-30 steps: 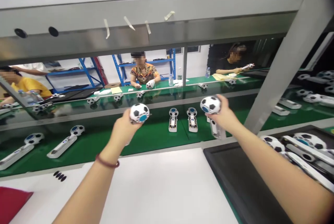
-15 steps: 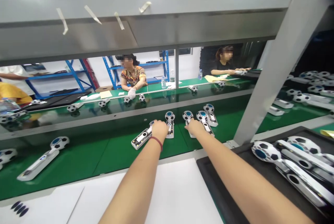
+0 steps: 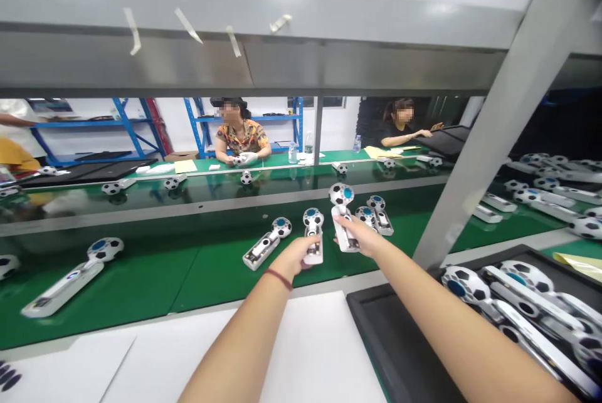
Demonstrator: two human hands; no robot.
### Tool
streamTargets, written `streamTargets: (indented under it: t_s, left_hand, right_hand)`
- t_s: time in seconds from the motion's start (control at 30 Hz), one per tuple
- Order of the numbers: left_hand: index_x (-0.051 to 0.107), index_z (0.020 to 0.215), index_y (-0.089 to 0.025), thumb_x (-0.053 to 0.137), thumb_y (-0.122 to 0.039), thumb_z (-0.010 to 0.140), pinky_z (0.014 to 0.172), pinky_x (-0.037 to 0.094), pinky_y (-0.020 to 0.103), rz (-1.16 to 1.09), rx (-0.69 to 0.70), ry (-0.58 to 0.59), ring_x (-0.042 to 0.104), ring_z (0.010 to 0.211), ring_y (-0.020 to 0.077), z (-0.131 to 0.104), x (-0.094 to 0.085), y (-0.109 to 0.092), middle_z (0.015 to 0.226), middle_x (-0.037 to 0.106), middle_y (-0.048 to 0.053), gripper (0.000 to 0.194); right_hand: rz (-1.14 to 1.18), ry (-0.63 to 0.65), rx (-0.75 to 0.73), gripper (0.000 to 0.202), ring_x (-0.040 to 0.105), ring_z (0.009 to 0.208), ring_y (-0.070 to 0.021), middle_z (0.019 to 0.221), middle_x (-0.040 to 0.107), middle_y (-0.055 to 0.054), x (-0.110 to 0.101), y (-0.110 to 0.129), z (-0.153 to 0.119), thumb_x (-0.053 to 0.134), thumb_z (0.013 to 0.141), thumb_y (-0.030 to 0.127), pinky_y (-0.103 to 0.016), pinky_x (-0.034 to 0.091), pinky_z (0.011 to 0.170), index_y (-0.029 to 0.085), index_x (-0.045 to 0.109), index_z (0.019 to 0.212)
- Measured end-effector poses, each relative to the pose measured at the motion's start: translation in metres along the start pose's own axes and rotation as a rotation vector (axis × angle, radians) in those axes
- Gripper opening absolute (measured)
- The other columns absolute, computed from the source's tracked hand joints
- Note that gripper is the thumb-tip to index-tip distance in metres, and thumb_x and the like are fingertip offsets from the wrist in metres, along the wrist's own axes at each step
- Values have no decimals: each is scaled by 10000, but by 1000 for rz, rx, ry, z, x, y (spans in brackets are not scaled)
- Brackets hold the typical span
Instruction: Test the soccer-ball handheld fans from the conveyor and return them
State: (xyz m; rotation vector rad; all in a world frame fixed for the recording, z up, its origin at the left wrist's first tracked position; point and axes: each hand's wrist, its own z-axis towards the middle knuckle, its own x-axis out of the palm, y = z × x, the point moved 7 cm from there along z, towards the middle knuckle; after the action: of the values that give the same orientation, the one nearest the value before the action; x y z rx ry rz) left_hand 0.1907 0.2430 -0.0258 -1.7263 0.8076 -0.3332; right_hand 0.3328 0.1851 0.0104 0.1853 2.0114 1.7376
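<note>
My left hand (image 3: 301,254) is closed around the lower body of a white handheld device with a soccer-ball head (image 3: 313,217), just over the green belt. My right hand (image 3: 361,235) grips a second soccer-ball device (image 3: 341,195) by its body, tilted up and raised off the belt. Both ball heads carry a blue disc, and the bodies look open, with parts showing inside. Left of my left hand lies another device (image 3: 268,243) on the belt. Two more, a nearer one (image 3: 365,215) and a farther one (image 3: 383,220), rest beyond my right hand, which partly covers the nearer.
The green conveyor belt (image 3: 150,277) runs crosswise, with a device (image 3: 73,281) at left. A black tray (image 3: 390,328) of several devices stands right, beside white sheets (image 3: 324,346). A slanted grey post (image 3: 489,108) and overhead beam (image 3: 282,58) frame the view. Co-workers sit opposite.
My left hand has moved slightly right and down, closing on a device. The right-hand device has been raised off the belt. Opposite, a gloved hand has drawn a device back from the belt.
</note>
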Motion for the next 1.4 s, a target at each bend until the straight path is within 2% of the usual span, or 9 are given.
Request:
streamTargets:
  t_s: [0.13,0.27,0.47,0.7,0.8,0.9,1.03,1.2,1.4]
  left_hand:
    - [460,1092,-223,462,-491,790,641,496,294,-382,131,69,582,679,135,-71,-9,-4,805,585,16,403]
    - [554,845,-133,400,-640,755,575,488,294,-808,64,75,566,556,161,-125,-33,-6,635,575,50,538]
    - [509,580,-136,395,-679,713,423,403,242,-714,99,-196,489,401,145,-181,-82,20,446,516,48,571]
    - [565,847,-158,705,-545,541,592,441,265,-508,381,-545,585,784,237,-216,-127,83,874,642,92,513]
    - [542,924,-172,723,-499,562,734,436,286,-444,411,-408,549,949,256,-215,-118,100,1055,596,118,521]
    - [497,965,-176,664,-543,620,650,451,305,-479,278,-194,596,775,233,-209,-102,115,924,620,112,531]
    - [447,887,-172,540,-581,715,515,423,267,-636,163,-118,557,541,161,-207,-93,118,709,589,54,454]
    - [402,992,-219,689,-348,662,668,501,425,-740,159,64,565,706,183,-209,-81,110,850,563,40,456]
    - [349,1120,-218,657,-283,706,760,482,488,-679,118,172,569,789,214,-209,-78,114,870,560,66,519]
  right_hand:
    - [400,152,-27,435,618,801,-192,902,607,-43,18,29,-41,530,731,546,-337,510,691,225,458,1016]
    - [746,302,157,545,613,608,-182,667,585,-27,60,45,-86,401,720,700,-286,485,528,177,513,820]
    - [597,83,68,635,519,412,-159,477,534,-37,105,54,-140,366,684,751,-254,400,397,144,535,755]
    - [493,63,-365,597,531,1011,-284,992,605,-98,139,24,-160,604,595,641,-375,438,838,209,523,999]
    - [329,274,-297,519,544,980,-267,1056,586,-87,166,3,-165,658,640,484,-390,414,859,225,495,1059]
    - [233,428,-246,449,566,908,-239,981,599,-74,185,-3,-171,649,690,368,-393,414,842,206,466,1067]
    - [450,345,-94,457,585,821,-193,984,561,-52,186,-8,-164,662,684,354,-365,444,776,213,403,1032]
    - [792,342,91,430,574,724,-159,849,546,2,182,-12,-162,665,650,261,-334,461,695,235,382,972]
    - [801,488,135,488,582,751,-167,784,557,16,186,-6,-170,588,647,141,-321,451,714,248,369,1069]
